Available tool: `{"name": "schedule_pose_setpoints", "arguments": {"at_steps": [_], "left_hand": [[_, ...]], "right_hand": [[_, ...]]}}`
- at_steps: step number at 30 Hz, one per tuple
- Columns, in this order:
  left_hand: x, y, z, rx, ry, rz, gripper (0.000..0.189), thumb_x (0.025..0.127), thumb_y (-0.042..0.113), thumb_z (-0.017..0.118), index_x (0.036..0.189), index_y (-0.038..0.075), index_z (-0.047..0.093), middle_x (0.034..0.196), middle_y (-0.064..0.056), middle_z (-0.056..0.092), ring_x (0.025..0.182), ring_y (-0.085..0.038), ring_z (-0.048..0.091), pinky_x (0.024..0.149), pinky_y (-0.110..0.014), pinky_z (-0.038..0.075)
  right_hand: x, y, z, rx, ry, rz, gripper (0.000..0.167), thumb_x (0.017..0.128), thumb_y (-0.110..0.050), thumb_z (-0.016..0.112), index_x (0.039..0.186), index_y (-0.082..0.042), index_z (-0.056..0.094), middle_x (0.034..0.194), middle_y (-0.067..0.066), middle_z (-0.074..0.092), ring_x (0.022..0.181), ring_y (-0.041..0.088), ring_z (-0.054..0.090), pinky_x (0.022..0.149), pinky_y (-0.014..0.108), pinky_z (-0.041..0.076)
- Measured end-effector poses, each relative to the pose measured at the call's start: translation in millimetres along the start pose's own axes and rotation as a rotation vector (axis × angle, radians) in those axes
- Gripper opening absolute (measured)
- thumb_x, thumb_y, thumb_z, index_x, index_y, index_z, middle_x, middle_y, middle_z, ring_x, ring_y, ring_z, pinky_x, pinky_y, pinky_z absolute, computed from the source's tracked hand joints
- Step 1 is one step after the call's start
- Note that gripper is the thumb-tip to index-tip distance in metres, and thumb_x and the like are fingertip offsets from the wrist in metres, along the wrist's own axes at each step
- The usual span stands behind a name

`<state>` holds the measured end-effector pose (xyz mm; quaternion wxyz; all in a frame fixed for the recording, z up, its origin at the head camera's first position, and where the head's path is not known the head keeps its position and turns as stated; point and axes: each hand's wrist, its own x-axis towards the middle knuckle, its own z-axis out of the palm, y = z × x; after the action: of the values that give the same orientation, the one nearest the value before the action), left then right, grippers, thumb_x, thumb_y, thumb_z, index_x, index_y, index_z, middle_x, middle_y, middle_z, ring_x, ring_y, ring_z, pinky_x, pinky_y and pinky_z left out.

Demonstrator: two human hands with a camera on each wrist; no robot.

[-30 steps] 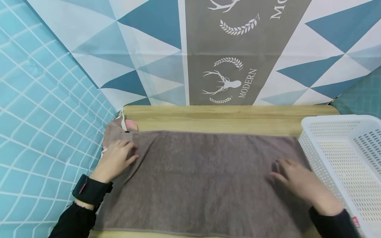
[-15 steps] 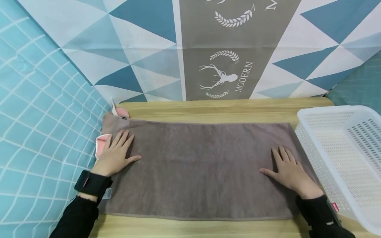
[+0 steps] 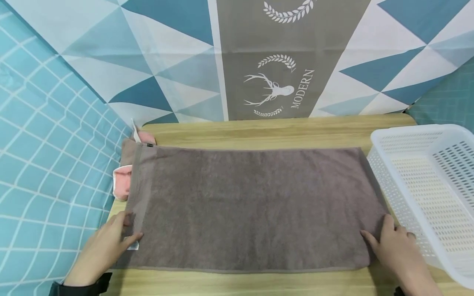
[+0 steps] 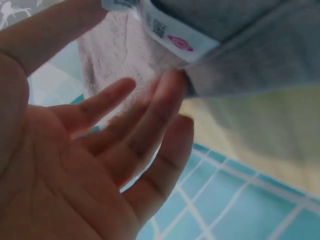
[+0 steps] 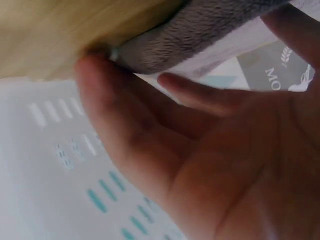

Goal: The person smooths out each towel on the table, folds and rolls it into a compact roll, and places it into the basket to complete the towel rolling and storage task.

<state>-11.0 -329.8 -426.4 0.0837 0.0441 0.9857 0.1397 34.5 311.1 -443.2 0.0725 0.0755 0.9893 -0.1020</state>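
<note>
A grey-brown towel [image 3: 252,205] lies spread flat on the wooden table. At its left edge, near the front corner, is my left hand [image 3: 105,242]. The thumb reaches over a white label [image 3: 134,246], and the other fingers are loosely bent along the edge. In the left wrist view a wide gap separates thumb and fingers, with the towel's label [image 4: 175,37] beyond them. My right hand [image 3: 398,246] is at the towel's front right corner, thumb over the cloth and fingers beside the edge. The right wrist view has its fingertips close to the towel's edge [image 5: 165,50].
A white perforated plastic basket [image 3: 409,181] stands right of the towel, close beside my right hand. Pink cloth with white trim [image 3: 122,183] and a brownish fabric piece [image 3: 128,153] show at the left. Bare wood [image 3: 259,133] borders the towel at back and front.
Both hands have moved from the towel's surface out to its side edges and toward the front. The towel looks smoother, the fold near its left side gone.
</note>
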Motion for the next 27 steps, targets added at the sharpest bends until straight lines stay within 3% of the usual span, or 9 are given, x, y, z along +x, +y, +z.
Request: {"name": "schedule_pose_setpoints", "arguments": {"at_steps": [3,6,8,10,12,16,19,20,27], "left_hand": [[-6.1,-2.4,1.1,-0.082,-0.053,-0.002,0.047,0.084,0.020,0.079,0.115,-0.002,0.051,0.085,-0.002,0.061,0.070,-0.007,0.058,0.058,-0.029,0.047],[-10.6,-3.9,2.9,-0.182,-0.115,0.050,0.043,0.084,0.014,0.079,0.111,0.002,0.048,0.078,0.004,0.059,0.063,0.002,0.054,0.054,-0.024,0.046],[-12.7,-5.6,4.1,-0.241,-0.145,0.117,0.044,0.083,0.010,0.079,0.113,0.003,0.048,0.076,0.007,0.058,0.063,0.003,0.055,0.054,-0.024,0.047],[-13.8,-9.1,5.0,-0.280,-0.177,0.198,0.045,0.083,0.006,0.078,0.119,0.002,0.051,0.079,0.007,0.058,0.065,0.004,0.056,0.055,-0.024,0.048],[-16.1,-13.5,6.5,-0.256,-0.135,0.274,0.051,0.079,0.004,0.081,0.123,0.002,0.055,0.085,0.007,0.057,0.070,0.005,0.053,0.056,-0.024,0.048],[-25.6,-23.0,9.2,-0.087,0.015,0.316,0.071,0.062,0.010,0.092,0.125,0.010,0.061,0.103,-0.001,0.056,0.087,-0.007,0.054,0.063,-0.030,0.047],[-30.3,-26.6,8.7,-0.009,0.066,0.307,0.094,0.052,0.012,0.096,0.137,0.015,0.055,0.117,-0.012,0.053,0.100,-0.024,0.056,0.068,-0.039,0.049],[-30.5,-27.6,8.6,0.008,0.069,0.315,0.101,0.050,0.011,0.096,0.141,0.017,0.052,0.123,-0.015,0.051,0.103,-0.030,0.055,0.069,-0.043,0.050],[-22.7,-33.7,13.0,0.089,0.176,0.499,0.091,0.050,0.008,0.095,0.132,0.019,0.060,0.118,-0.015,0.055,0.096,-0.026,0.055,0.064,-0.038,0.045]], "right_hand": [[2.4,2.5,-3.8,0.049,0.030,-0.002,0.073,0.093,-0.030,0.070,0.116,0.028,0.031,0.093,0.053,0.046,0.080,0.068,0.052,0.064,0.064,0.044],[5.3,1.0,-6.1,0.097,0.042,0.007,0.072,0.092,-0.023,0.071,0.119,0.028,0.029,0.101,0.056,0.046,0.088,0.068,0.053,0.064,0.061,0.047],[5.5,-0.8,-5.8,0.154,0.106,-0.022,0.068,0.091,-0.019,0.072,0.122,0.025,0.030,0.095,0.050,0.051,0.074,0.056,0.060,0.058,0.050,0.050],[5.4,-2.9,-5.5,0.243,0.201,-0.090,0.061,0.092,-0.012,0.071,0.126,0.022,0.032,0.085,0.036,0.057,0.064,0.031,0.062,0.056,0.034,0.050],[4.7,-2.4,-6.9,0.338,0.256,-0.175,0.055,0.093,-0.008,0.068,0.128,0.017,0.034,0.081,0.019,0.060,0.067,0.002,0.054,0.056,0.016,0.042],[-0.5,6.2,-8.4,0.430,0.209,-0.284,0.053,0.094,0.004,0.060,0.136,0.014,0.030,0.089,0.013,0.068,0.086,-0.003,0.062,0.071,-0.003,0.032],[-5.6,14.9,-6.7,0.354,0.181,-0.365,0.069,0.084,0.018,0.059,0.144,0.010,0.027,0.091,0.014,0.070,0.088,0.001,0.066,0.070,-0.001,0.037],[-7.3,17.4,-6.1,0.319,0.176,-0.384,0.074,0.081,0.021,0.058,0.147,0.007,0.028,0.091,0.013,0.070,0.086,-0.008,0.061,0.069,0.001,0.038],[-17.7,23.6,-8.5,0.073,0.045,-0.416,0.096,0.077,0.023,0.060,0.158,-0.015,0.025,0.099,0.017,0.069,0.057,-0.004,0.046,0.048,0.022,0.039]]}}
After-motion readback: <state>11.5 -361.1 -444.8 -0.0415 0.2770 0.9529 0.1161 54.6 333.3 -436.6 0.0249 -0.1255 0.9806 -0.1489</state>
